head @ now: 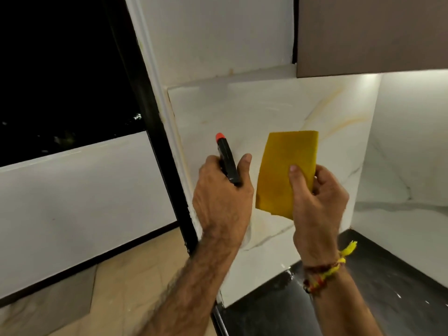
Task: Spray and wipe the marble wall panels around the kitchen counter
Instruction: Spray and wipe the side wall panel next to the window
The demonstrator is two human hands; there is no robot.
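My left hand (221, 195) grips a black spray bottle head (228, 163) with an orange nozzle tip that points up and left at the white marble wall panel (254, 112) with yellow veins. The bottle's body is hidden behind the hand. My right hand (317, 200) holds a folded yellow cloth (278, 170) upright, thumb on its front, just in front of the same panel. A second marble panel (407, 154) forms the lit corner at the right.
A black counter (363, 299) runs along the bottom right, below the panels. A brown upper cabinet (373, 32) hangs at the top right. A black door frame (160, 151) and a dark window lie to the left, with beige floor tiles (135, 282) below.
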